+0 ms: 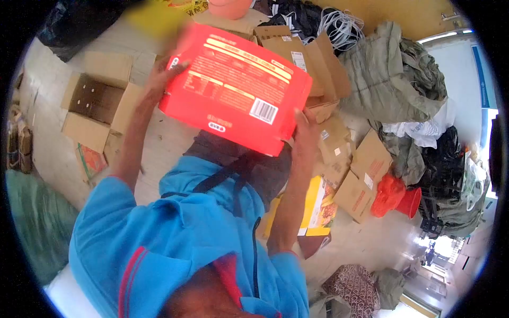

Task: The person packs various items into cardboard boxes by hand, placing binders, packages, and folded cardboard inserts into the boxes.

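A flat red printed box with a white barcode and pale text is held up in front of my chest, slightly tilted. My left hand grips its left edge, the thumb lying over the printed face. At the lower right corner my right hand is closed on the box's edge; its fingers behind the box are hidden. Below my right forearm lies a yellow box with a food picture. Beyond my left forearm stands an open brown cardboard box.
Flattened cardboard and more opened cartons lie on the right. Large grey-green sacks, a coil of white cable, black bags and a red bucket are around. A green sack sits at the left.
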{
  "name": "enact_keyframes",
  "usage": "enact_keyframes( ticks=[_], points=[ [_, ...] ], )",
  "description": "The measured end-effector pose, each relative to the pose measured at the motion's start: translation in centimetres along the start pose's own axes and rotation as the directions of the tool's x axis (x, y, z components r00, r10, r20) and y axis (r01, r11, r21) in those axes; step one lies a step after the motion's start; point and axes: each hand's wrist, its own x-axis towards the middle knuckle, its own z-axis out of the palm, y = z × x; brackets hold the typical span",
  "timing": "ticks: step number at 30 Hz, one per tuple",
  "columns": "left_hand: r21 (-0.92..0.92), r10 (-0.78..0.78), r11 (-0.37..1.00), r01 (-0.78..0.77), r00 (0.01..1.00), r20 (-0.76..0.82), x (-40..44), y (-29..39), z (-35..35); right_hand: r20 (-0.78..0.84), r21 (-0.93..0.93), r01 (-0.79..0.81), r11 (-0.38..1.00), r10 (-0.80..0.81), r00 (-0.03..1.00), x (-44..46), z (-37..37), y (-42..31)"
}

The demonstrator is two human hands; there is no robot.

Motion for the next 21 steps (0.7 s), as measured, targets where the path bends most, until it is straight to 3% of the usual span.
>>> enact_keyframes(
  ticks=[1,3,7,9,10,12,13,14,16,17,19,20,21],
  points=[
    [0.000,0.002,1.000,-0.002,1.000,-0.003,0.6,-0.1,-0.8,0.003,0.001,0.001,1.000,-0.001,1.000,0.7,1.5,0.0],
    [-0.046,0.039,0.998,-0.042,0.998,-0.057,1.6,-0.9,-2.0,0.152,-0.191,0.326,0.926,-0.300,0.942,1.8,4.2,-0.1],
    [-0.228,-0.035,0.973,0.025,0.999,-0.040,1.1,-2.4,-3.3,0.160,-0.248,0.267,0.931,-0.233,0.959,1.0,8.2,-0.8],
    [-0.410,0.003,0.912,-0.009,1.000,-0.016,0.3,-2.3,-3.1,0.294,-0.119,0.246,0.962,-0.203,0.934,0.2,9.2,-1.9],
    [-0.413,-0.003,0.911,-0.007,1.000,-0.023,-0.1,-2.7,-2.9,0.299,-0.124,0.241,0.962,-0.196,0.934,0.2,9.2,-2.0],
    [-0.653,-0.005,0.751,0.098,0.990,0.144,-0.3,-3.4,-2.4,0.493,-0.260,0.039,0.965,0.098,0.864,0.3,9.2,-2.1],
    [-0.652,-0.004,0.752,0.098,0.990,0.143,0.0,-3.6,-2.4,0.484,-0.197,-0.057,0.979,0.148,0.862,0.4,9.6,-1.6],
    [-0.718,0.006,0.686,0.121,0.985,0.172,0.2,-3.6,-2.4,0.487,-0.202,-0.054,0.978,0.148,0.861,0.4,10.0,-1.2],
    [-0.781,0.023,0.609,0.139,0.981,0.192,0.3,-3.3,-2.0,0.460,-0.047,0.034,0.998,-0.009,0.888,0.4,10.3,-0.6],
    [-0.679,0.065,0.734,0.026,0.992,0.109,-0.3,-1.4,-1.1,0.465,-0.049,0.034,0.998,-0.008,0.885,0.6,10.2,-0.7],
    [-0.545,0.121,0.835,-0.082,0.992,0.037,0.7,-1.1,-1.7,0.387,0.108,-0.004,0.994,-0.039,0.921,1.4,10.1,-1.3],
    [-0.160,0.259,0.948,-0.276,0.958,-0.119,2.9,-2.7,-3.3,0.387,0.109,-0.004,0.994,-0.039,0.921,2.0,10.5,-1.1],
    [0.268,0.438,0.885,-0.380,0.876,-0.204,4.0,-2.6,-3.6,0.346,0.122,0.012,0.992,-0.054,0.937,3.1,10.9,-0.6]
  ],
)
